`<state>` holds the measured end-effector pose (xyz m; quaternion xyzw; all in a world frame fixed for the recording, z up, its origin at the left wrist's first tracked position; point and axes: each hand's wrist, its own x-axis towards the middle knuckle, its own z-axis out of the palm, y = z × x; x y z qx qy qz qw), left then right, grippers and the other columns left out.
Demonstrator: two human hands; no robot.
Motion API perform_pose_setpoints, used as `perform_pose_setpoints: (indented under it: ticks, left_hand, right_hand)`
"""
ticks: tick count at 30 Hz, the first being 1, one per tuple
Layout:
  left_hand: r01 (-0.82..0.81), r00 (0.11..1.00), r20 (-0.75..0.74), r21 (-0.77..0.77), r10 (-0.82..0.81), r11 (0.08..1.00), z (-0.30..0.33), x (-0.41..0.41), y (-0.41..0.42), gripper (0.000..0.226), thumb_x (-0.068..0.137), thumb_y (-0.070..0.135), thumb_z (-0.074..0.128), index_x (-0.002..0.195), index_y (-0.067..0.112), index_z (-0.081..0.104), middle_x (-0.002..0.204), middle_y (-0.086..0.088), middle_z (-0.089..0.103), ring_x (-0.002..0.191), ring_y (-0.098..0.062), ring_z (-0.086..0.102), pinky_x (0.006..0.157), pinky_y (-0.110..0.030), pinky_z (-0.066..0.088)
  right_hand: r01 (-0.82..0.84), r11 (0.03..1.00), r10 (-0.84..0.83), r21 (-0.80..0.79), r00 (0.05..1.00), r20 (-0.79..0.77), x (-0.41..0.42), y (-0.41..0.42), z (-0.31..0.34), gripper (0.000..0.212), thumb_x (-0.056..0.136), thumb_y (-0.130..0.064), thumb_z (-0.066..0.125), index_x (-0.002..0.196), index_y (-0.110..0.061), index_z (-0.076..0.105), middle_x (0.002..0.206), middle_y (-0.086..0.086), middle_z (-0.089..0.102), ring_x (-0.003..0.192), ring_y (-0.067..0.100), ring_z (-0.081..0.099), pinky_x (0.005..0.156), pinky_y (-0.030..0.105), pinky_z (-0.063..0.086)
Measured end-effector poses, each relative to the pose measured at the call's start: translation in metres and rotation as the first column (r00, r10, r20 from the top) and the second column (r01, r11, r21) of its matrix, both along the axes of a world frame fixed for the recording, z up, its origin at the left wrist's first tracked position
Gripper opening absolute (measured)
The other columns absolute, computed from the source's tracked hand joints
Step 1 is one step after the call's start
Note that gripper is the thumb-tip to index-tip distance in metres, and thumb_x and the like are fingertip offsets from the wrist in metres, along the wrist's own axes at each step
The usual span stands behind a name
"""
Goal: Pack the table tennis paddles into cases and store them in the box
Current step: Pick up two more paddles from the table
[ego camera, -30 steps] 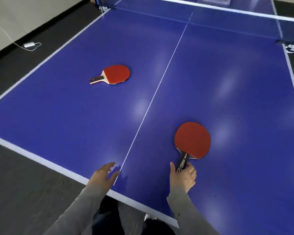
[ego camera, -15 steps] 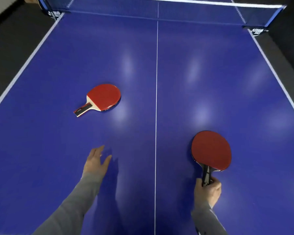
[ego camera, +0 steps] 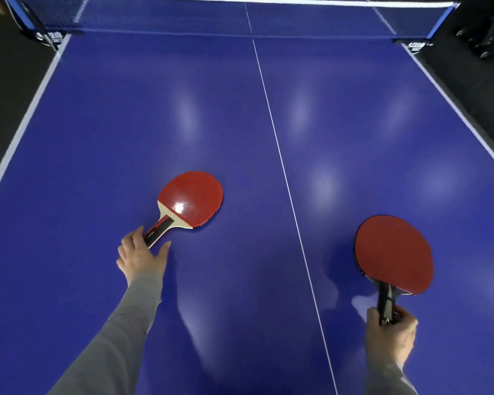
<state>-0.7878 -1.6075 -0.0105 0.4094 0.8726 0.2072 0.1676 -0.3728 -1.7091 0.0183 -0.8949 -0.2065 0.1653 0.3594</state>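
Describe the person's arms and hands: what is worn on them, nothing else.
Both arms wear plain grey long sleeves, close-fitting and ending at the wrists. The left hand and the right hand are bare: no gloves. No watch, ring or band shows on either. The sleeves carry no visible print or marking.

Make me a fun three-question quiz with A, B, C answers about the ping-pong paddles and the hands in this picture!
1. Where does the paddle with the pale wooden neck lie?
A. left of the white centre line
B. right of it
C. on the net

2. How many paddles show?
A. one
B. two
C. four

3. What is the right hand doing?
A. lying flat
B. pointing
C. gripping the dark paddle's handle

Answers: 1 A, it rests on the table's left half, by the left hand. 2 B, two red faces show. 3 C, its fingers curl round the handle.
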Motion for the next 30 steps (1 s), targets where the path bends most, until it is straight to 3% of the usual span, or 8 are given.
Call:
perform_pose_setpoints:
  ticks: [7,10,13,16,19,24,30]
  left_hand:
    - [0.130,0.992,0.014,-0.062,-0.129,0.990,-0.016,-0.029,0.032,0.035,0.079,0.025,0.073,0.107,0.008,0.062,0.114,-0.016,0.054,0.109,-0.037,0.045,0.095,-0.049,0.037]
    - [0.158,0.982,0.120,-0.105,-0.145,0.982,-0.011,-0.034,0.040,0.024,0.075,0.023,0.073,0.092,0.012,0.060,0.099,-0.010,0.058,0.092,-0.032,0.053,0.073,-0.041,0.048]
    - [0.207,0.974,0.139,-0.198,-0.182,0.958,-0.004,-0.035,0.045,0.024,0.071,0.027,0.072,0.085,0.017,0.054,0.079,-0.003,0.059,0.072,-0.025,0.054,0.056,-0.029,0.039]
    - [0.214,0.950,0.268,-0.195,-0.158,0.957,0.002,-0.026,0.046,0.024,0.075,0.024,0.068,0.094,0.015,0.057,0.078,-0.008,0.065,0.079,-0.029,0.060,0.061,-0.031,0.045]
    - [0.220,0.910,0.387,-0.151,-0.147,0.964,0.008,-0.002,0.037,0.015,0.079,0.020,0.066,0.090,0.013,0.059,0.073,-0.009,0.065,0.069,-0.028,0.064,0.056,-0.028,0.047]
    - [0.075,0.889,0.458,-0.078,-0.032,0.994,0.016,0.052,-0.007,0.016,0.081,0.018,0.065,0.091,0.014,0.055,0.071,-0.002,0.055,0.062,-0.022,0.052,0.049,-0.025,0.036]
    - [-0.079,0.814,0.572,-0.070,0.104,0.994,0.018,0.139,-0.100,0.018,0.082,0.016,0.066,0.095,0.015,0.055,0.073,0.004,0.055,0.066,-0.021,0.052,0.060,-0.028,0.041]
  right_hand:
    - [0.002,0.999,-0.002,-0.034,1.000,0.002,-0.013,0.002,-0.002,0.031,0.079,-0.009,0.064,0.107,-0.002,0.055,0.101,0.024,0.060,0.093,0.042,0.056,0.083,0.048,0.047]
    - [-0.009,1.000,0.009,-0.021,1.000,0.000,-0.019,0.002,-0.003,0.033,0.079,-0.008,0.065,0.110,-0.003,0.052,0.103,0.022,0.058,0.095,0.042,0.055,0.083,0.048,0.046]
    - [-0.027,1.000,0.027,-0.013,1.000,-0.003,-0.024,0.002,-0.003,0.034,0.080,-0.008,0.065,0.110,-0.004,0.051,0.103,0.018,0.056,0.096,0.040,0.054,0.083,0.047,0.044]
    - [-0.057,0.998,0.057,-0.002,0.998,-0.018,-0.027,0.001,-0.003,0.032,0.080,-0.008,0.065,0.109,-0.006,0.050,0.096,0.009,0.053,0.102,0.040,0.051,0.086,0.050,0.043]
    - [-0.077,0.997,0.078,0.019,0.997,-0.031,-0.026,-0.004,0.000,0.030,0.080,-0.008,0.065,0.106,-0.008,0.049,0.093,0.007,0.052,0.100,0.039,0.051,0.085,0.049,0.042]
    - [-0.107,0.994,0.108,0.029,0.993,-0.050,-0.018,-0.020,0.005,0.031,0.080,-0.007,0.065,0.107,-0.006,0.050,0.095,0.010,0.054,0.099,0.038,0.052,0.085,0.049,0.043]
    - [-0.178,0.983,0.181,0.043,0.978,-0.101,-0.003,-0.045,0.010,0.029,0.081,-0.008,0.065,0.106,-0.010,0.051,0.100,0.011,0.056,0.096,0.036,0.053,0.081,0.046,0.044]
